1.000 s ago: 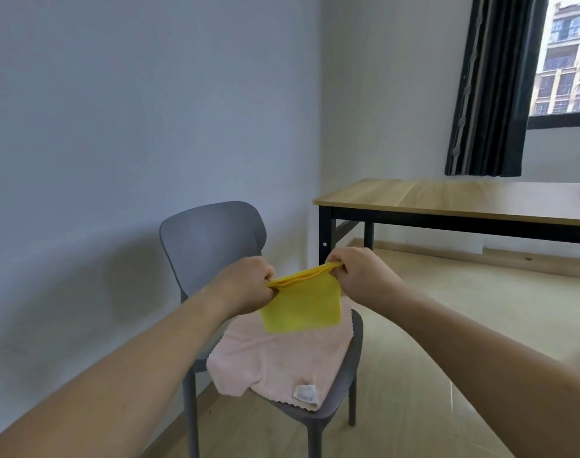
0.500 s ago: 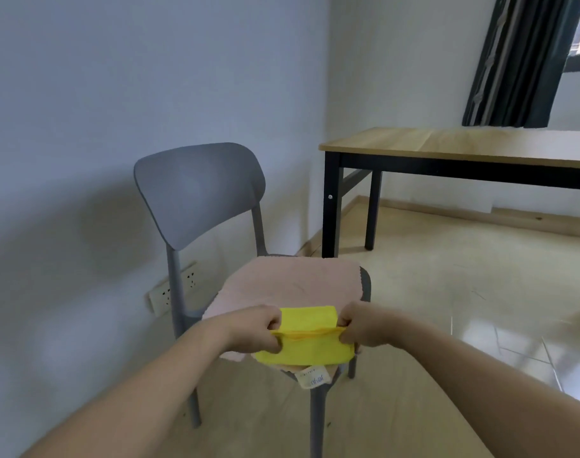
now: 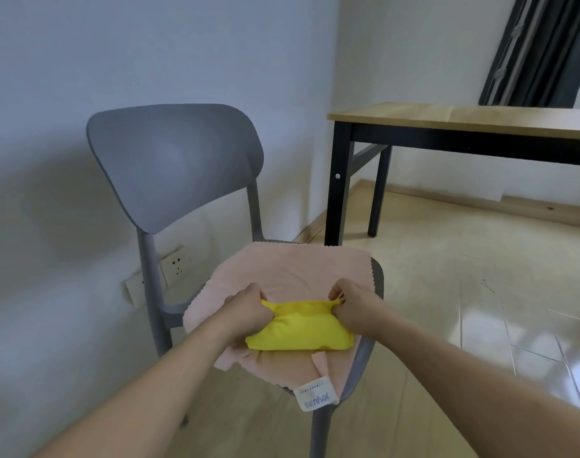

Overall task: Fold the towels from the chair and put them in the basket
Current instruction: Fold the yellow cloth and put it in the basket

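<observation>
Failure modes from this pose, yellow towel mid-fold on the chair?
1. The small folded yellow towel is pinched only at its far corners by the left hand and right hand; lifted so, it may unfold.
2. It lies on the pink towel, which overhangs the grey plastic chair seat's front edge; dragging may pull that off.

The folded towel (image 3: 300, 330) is showing a solid bright yellow, lying on a pale pink towel (image 3: 283, 276) with a white label (image 3: 315, 397) printed in blue lettering. The chair (image 3: 174, 160) is presenting a plain matte grey on back, seat and legs. The tabletop (image 3: 463, 119) is showing light wood grain over a black frame, the curtain (image 3: 536, 51) is hanging dark grey, the wall (image 3: 150, 44) is reading pale bluish white, and the floor (image 3: 447, 276) is showing glossy beige.
</observation>
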`<state>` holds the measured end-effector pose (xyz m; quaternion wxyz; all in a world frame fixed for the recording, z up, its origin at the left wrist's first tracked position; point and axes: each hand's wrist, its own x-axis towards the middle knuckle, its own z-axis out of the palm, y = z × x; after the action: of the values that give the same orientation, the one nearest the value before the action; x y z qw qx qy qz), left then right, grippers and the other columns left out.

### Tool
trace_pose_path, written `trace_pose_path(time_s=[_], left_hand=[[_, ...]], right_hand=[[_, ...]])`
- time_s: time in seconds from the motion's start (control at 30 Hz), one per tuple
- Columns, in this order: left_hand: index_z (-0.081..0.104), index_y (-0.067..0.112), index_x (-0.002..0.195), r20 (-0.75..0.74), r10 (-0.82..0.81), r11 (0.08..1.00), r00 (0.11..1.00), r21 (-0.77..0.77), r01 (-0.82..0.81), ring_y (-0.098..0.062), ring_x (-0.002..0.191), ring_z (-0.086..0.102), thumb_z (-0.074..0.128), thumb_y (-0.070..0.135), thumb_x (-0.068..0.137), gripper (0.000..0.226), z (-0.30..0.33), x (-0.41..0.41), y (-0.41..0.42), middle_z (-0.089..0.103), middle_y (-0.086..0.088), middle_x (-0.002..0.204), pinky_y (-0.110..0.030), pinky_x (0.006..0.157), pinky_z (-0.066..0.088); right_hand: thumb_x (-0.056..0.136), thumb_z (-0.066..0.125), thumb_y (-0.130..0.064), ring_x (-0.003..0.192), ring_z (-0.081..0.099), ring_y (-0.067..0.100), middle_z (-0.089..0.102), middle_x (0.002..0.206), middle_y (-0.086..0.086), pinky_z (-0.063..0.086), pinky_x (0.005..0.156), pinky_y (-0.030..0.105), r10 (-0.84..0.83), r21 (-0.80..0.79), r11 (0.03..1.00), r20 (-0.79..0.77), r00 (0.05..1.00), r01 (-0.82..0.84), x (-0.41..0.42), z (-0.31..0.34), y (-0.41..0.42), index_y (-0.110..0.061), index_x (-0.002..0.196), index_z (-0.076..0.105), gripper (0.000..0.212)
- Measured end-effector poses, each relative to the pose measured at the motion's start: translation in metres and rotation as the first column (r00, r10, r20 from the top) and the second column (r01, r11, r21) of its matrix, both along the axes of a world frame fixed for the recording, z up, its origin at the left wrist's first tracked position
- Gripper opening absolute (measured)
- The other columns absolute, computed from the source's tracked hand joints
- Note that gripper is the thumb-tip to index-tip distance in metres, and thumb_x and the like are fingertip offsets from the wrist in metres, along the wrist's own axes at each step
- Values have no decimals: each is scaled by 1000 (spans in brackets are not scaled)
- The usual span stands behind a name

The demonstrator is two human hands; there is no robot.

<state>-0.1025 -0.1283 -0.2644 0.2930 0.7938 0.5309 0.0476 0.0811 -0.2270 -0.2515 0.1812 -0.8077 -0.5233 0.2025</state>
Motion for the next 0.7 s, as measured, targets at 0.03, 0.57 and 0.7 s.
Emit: trace_pose_path(time_s=[0.03,0.57,0.7], left_hand=[[51,15,113,19,-4,1000,1000,-9,4,-26,108,50,46,18,84,29,3,-1,-2,54,-6,113,-33,82,43],[68,20,108,684,326,924,653,-377,-66,-28,95,61,50,29,93,26,121,1,-114,65,-7,105,-36,78,51],[67,19,114,658,347,903,668,-426,-50,-29,99,65,51,38,90,35,111,22,-111,69,-7,107,-47,90,54]], right_hand=[[90,43,-9,109,50,23,53,125,7,40,78,24,-13,13,1000,-29,1000,13,-1,2,-2,-16,127,49,37],[100,24,-23,78,40,17,42,92,4,36,81,34,-145,213,919,-601,786,333,-35,126,-102,-16,105,42,20],[98,27,-18,84,45,19,49,94,2,35,77,33,-117,420,855,-416,902,304,-21,121,-100,-14,106,49,24]])
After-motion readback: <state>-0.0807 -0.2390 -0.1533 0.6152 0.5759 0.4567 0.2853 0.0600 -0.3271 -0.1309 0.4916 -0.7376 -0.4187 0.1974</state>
